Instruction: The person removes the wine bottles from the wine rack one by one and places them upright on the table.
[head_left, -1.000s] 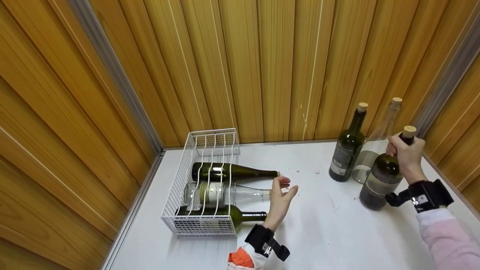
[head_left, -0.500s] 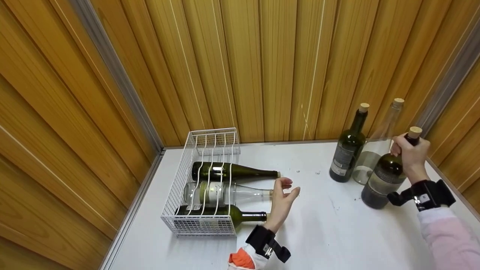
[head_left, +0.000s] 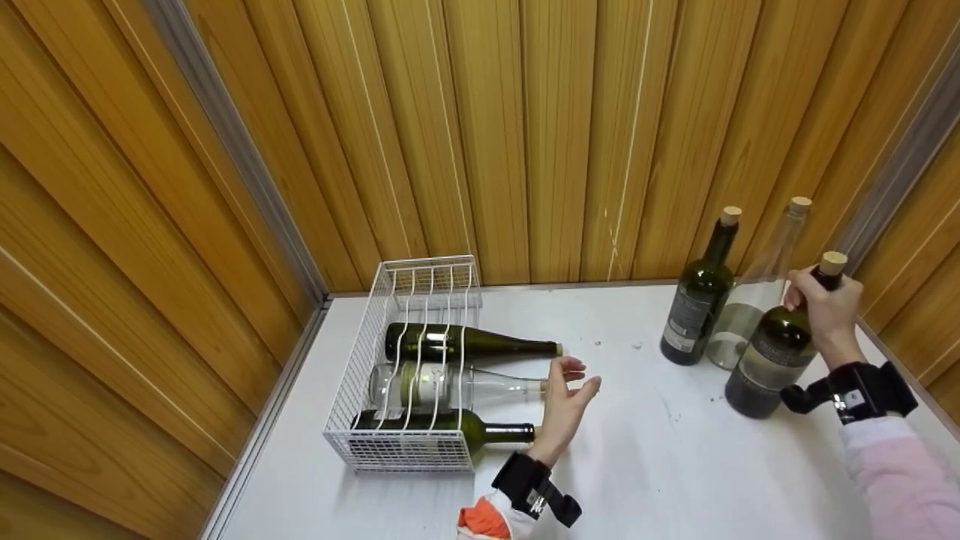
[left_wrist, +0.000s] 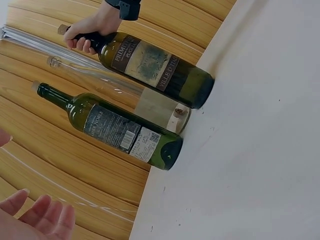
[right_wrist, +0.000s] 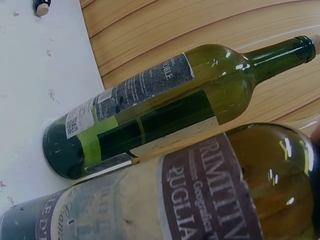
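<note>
My right hand (head_left: 831,319) grips the neck of a dark green wine bottle (head_left: 772,364), corked and bearing a brown and cream label. Its base is at the white table and its neck leans right. Just left of it in the head view stand another corked green wine bottle (head_left: 695,304) and a clear glass bottle (head_left: 739,330), partly hidden behind the gripped one. My left hand (head_left: 564,409) holds nothing, its thumb and fingers spread apart beside the cork of a clear bottle (head_left: 502,388) lying in the white wire rack (head_left: 397,454). Its fingers (left_wrist: 42,212) show in the left wrist view.
Two green wine bottles (head_left: 510,346) (head_left: 472,433) also lie in the rack, necks pointing right. A wood-patterned wall (head_left: 555,150) rises behind the white table (head_left: 637,480), with another at each side. A grey metal strip (head_left: 274,390) edges the table's left side.
My right hand has shifted slightly right, tipping the gripped bottle's neck a little that way while its base stays about where it was. The left hand and the rack look much the same.
</note>
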